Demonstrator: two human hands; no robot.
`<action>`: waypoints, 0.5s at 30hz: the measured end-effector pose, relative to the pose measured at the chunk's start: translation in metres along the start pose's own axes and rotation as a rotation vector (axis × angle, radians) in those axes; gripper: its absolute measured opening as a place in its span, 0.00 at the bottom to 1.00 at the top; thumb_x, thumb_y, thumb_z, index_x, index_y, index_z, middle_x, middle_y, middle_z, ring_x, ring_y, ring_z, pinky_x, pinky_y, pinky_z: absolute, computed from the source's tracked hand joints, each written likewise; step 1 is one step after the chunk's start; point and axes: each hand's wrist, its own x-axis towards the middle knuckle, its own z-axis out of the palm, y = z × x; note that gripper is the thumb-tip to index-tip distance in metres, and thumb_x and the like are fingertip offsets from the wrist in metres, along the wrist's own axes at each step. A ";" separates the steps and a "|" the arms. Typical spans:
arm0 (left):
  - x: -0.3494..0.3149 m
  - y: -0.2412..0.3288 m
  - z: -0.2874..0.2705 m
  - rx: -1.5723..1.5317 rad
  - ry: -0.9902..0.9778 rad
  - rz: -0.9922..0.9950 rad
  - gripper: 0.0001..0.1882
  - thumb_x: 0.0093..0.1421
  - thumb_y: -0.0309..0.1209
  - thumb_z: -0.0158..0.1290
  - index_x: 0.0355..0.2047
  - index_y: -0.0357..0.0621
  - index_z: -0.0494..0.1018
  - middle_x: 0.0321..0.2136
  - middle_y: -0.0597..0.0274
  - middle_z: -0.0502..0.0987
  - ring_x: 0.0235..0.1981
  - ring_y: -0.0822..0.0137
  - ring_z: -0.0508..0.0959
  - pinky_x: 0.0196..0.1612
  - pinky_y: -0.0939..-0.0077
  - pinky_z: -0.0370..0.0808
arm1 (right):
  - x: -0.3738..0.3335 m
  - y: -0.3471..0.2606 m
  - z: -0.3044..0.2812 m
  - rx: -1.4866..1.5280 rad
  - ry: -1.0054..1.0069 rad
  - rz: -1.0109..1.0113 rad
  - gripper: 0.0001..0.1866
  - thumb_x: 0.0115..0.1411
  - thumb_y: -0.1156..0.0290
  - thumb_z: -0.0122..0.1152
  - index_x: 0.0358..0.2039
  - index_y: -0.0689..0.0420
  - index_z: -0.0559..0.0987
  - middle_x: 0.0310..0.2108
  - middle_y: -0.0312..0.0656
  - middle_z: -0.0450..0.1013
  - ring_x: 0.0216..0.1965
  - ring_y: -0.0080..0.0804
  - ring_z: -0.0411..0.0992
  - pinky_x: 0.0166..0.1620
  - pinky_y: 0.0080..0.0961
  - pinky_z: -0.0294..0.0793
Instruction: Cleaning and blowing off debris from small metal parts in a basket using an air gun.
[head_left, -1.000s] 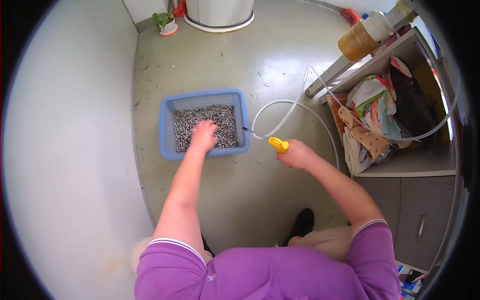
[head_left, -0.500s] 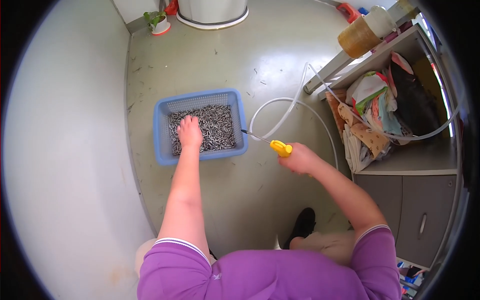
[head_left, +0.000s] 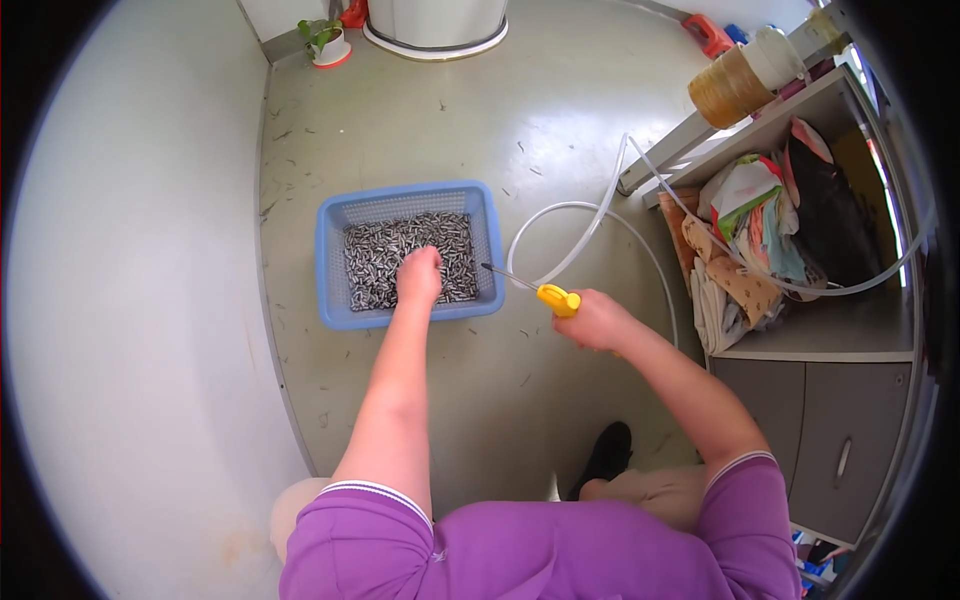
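Small metal pieces [head_left: 370,265], short, silvery and dark, lay heaped loose across the bottom of a blue plastic basket [head_left: 326,255] with perforated walls, which sat on the greenish-grey floor [head_left: 450,390]. Left hand [head_left: 419,277] was down in the basket over the heap, fingers curled in; couldn't tell if it gripped any pieces. Right hand [head_left: 592,319] was wrapped around a yellow gun-shaped tool [head_left: 558,300] outside the basket, its long thin nozzle [head_left: 515,278] aimed left, dark tip at the basket's right rim; contact there unclear. Hands well apart, left one farther forward. Clear hose [head_left: 560,207] looped on the floor right of the basket, one length running across the front of a grey cabinet [head_left: 850,430]; couldn't see whether it joined the tool. Bunched cloths [head_left: 740,285] filled part of the open shelf. Potted plant [head_left: 327,42] stood by the far left corner. Thin dark bits were scattered over the floor.
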 end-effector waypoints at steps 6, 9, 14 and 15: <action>0.010 -0.039 -0.024 -0.289 0.308 -0.311 0.12 0.48 0.22 0.52 0.35 0.45 0.71 0.33 0.57 0.75 0.37 0.55 0.74 0.41 0.65 0.71 | 0.005 -0.006 -0.003 0.024 -0.024 0.018 0.15 0.50 0.61 0.53 0.36 0.56 0.75 0.28 0.46 0.75 0.28 0.42 0.74 0.35 0.33 0.73; 0.003 -0.026 -0.035 -0.017 0.387 -0.253 0.20 0.48 0.22 0.51 0.43 0.50 0.71 0.46 0.59 0.70 0.48 0.55 0.69 0.51 0.62 0.66 | 0.005 -0.005 -0.003 0.046 -0.060 0.031 0.15 0.50 0.62 0.53 0.36 0.56 0.75 0.27 0.45 0.74 0.27 0.39 0.74 0.34 0.32 0.73; -0.003 -0.043 -0.044 0.011 0.201 -0.408 0.21 0.45 0.33 0.58 0.43 0.49 0.71 0.44 0.58 0.71 0.48 0.54 0.69 0.49 0.57 0.67 | 0.006 -0.024 0.003 0.078 -0.109 -0.026 0.15 0.50 0.63 0.53 0.37 0.55 0.75 0.26 0.45 0.74 0.24 0.36 0.74 0.33 0.31 0.73; -0.002 -0.040 -0.044 0.033 0.135 -0.439 0.26 0.44 0.37 0.61 0.46 0.50 0.69 0.47 0.58 0.69 0.50 0.54 0.67 0.50 0.56 0.67 | 0.008 -0.025 0.005 0.079 -0.112 -0.028 0.15 0.50 0.63 0.53 0.37 0.55 0.75 0.26 0.45 0.74 0.24 0.36 0.74 0.33 0.31 0.73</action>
